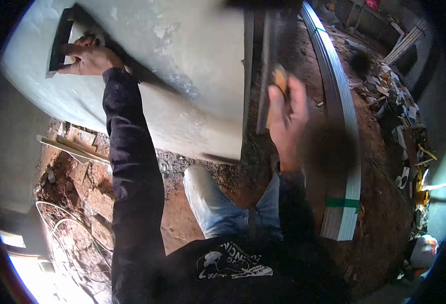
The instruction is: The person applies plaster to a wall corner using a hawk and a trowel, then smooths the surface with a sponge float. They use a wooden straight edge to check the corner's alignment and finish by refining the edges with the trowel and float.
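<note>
Your left hand [88,55] is at the top left, at the end of a long dark sleeve [131,167]. Its fingers are curled round the back of a dark rectangular plastering float [59,41], which lies flat against the pale grey plastered wall [182,55]. The float sits near the upper left of that wall, and your knuckles are just beside a white patch by the tool.

Your right hand [286,116] is raised in the middle of the view, well apart from the left. It is closed on a blurred orange-brown handle [280,78] that sticks up above your fingers. You cannot tell what the handle belongs to, since that part is smeared. It hangs just beside the wall's right edge, in front of a dark upright strip [263,76].

Below, your plaster-whitened boot [202,192] and blue jeans leg [263,207] stand on red-brown earth [380,202]. To your right a long bundle of grey metal strips [342,106] curves along the ground, bound by a green band [342,202]. Broken reddish rubble [88,187] and loose white cables [60,223] lie to your left, and scattered scraps of litter [400,101] line the far right
</note>
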The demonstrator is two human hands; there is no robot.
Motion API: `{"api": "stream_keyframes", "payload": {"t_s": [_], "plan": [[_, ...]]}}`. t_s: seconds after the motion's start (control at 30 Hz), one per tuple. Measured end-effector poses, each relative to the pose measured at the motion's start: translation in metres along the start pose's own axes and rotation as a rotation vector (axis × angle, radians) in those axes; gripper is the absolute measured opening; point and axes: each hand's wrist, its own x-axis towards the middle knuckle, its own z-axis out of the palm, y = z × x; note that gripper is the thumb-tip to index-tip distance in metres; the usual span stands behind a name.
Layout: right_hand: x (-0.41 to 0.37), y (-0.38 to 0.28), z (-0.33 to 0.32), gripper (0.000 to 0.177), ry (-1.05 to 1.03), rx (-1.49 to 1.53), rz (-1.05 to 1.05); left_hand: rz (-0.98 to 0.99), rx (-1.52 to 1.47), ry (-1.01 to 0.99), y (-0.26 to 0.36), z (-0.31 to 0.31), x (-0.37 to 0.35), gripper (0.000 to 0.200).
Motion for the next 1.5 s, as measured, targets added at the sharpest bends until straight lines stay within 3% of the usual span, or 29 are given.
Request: {"api": "stream_keyframes", "payload": {"t_s": [0.07,0.13,0.2,0.23,0.3,0.33,0.4,0.43,0.57,0.63,0.67,0.8,0.83,0.87,0.93,1.0,1.07,1.1,1.13,1.2,1.23,1.27,1.33,1.37,1.4,1.43,1.5], "plan": [[0.020,-0.003,0.023,0.031,-0.040,0.123,-0.221,0.033,-0.006,-0.028,-0.008,-0.003,0.007,0.088],[0.020,-0.008,0.032,0.028,-0.120,0.165,-0.138,0.008,-0.029,-0.025,-0.004,-0.001,0.005,0.090],[0.006,0.026,0.028,0.026,-0.087,0.028,-0.205,-0.038,-0.169,-0.053,-0.012,-0.008,0.011,0.091],[-0.007,0.049,0.020,0.025,-0.112,0.000,-0.177,-0.086,-0.316,-0.073,-0.016,-0.010,0.016,0.093],[-0.040,0.102,0.002,0.026,-0.145,-0.018,0.077,-0.009,-0.174,-0.095,-0.020,-0.013,0.021,0.094],[-0.051,0.134,-0.009,0.026,-0.145,-0.019,0.085,0.071,-0.039,-0.114,-0.023,-0.014,0.023,0.096],[-0.066,0.168,-0.024,0.025,-0.174,-0.067,0.168,0.080,-0.040,-0.107,-0.025,-0.016,0.022,0.092],[-0.064,0.173,-0.030,0.024,-0.127,-0.140,0.084,0.063,-0.067,-0.132,-0.021,-0.012,0.020,0.089],[-0.021,0.082,-0.010,0.022,-0.117,0.168,0.131,0.010,-0.099,-0.137,-0.016,-0.013,0.025,0.081],[-0.017,0.068,0.001,0.022,-0.205,0.216,-0.019,-0.019,-0.272,-0.200,-0.032,-0.024,0.039,0.083],[-0.019,0.081,0.000,0.023,-0.261,0.087,-0.102,-0.021,-0.256,-0.203,-0.029,-0.027,0.036,0.083],[-0.079,0.165,-0.017,0.024,-0.204,-0.007,0.113,-0.218,-0.232,-0.060,-0.018,-0.018,0.031,0.081],[-0.097,0.199,-0.027,0.023,-0.179,-0.001,0.208,-0.158,-0.090,0.027,-0.016,-0.013,0.023,0.078],[-0.108,0.225,-0.037,0.023,-0.197,0.022,0.269,-0.098,0.043,0.113,-0.014,-0.006,0.017,0.088],[-0.119,0.257,-0.057,0.021,-0.192,-0.115,0.303,0.005,0.061,-0.040,-0.018,-0.013,0.025,0.087],[-0.088,0.215,-0.044,0.024,-0.172,0.007,0.250,0.062,-0.054,-0.040,-0.032,-0.025,0.037,0.089],[-0.062,0.147,-0.029,0.026,-0.185,0.152,0.201,-0.309,-0.593,-0.304,-0.051,-0.058,0.075,0.087],[-0.049,0.122,-0.021,0.026,-0.219,0.184,0.176,-0.154,-0.421,-0.182,-0.069,-0.055,0.096,0.083],[-0.043,0.113,-0.014,0.026,-0.220,0.183,0.185,-0.158,-0.413,-0.182,-0.085,-0.062,0.113,0.083],[-0.038,0.106,-0.004,0.027,-0.282,0.089,-0.048,-0.145,-0.238,0.010,-0.091,-0.062,0.125,0.076],[-0.049,0.123,-0.007,0.029,-0.267,-0.023,-0.086,-0.388,-0.661,-0.392,-0.090,-0.072,0.133,0.077],[-0.063,0.145,-0.011,0.029,-0.268,-0.017,-0.079,-0.388,-0.653,-0.396,-0.090,-0.071,0.130,0.077],[-0.094,0.193,-0.025,0.029,-0.215,0.043,0.216,-0.129,-0.157,-0.023,-0.089,-0.063,0.120,0.075],[-0.106,0.219,-0.036,0.029,-0.233,0.008,0.310,-0.133,-0.153,-0.025,-0.088,-0.063,0.113,0.075],[-0.114,0.244,-0.045,0.028,-0.247,-0.026,0.397,0.005,-0.101,0.001,-0.088,-0.061,0.106,0.073],[-0.120,0.264,-0.051,0.028,-0.225,-0.187,0.272,0.146,-0.060,0.029,-0.089,-0.053,0.100,0.072],[-0.089,0.233,-0.040,0.028,-0.200,-0.056,0.201,0.116,-0.086,0.017,-0.079,-0.051,0.093,0.071]]}}
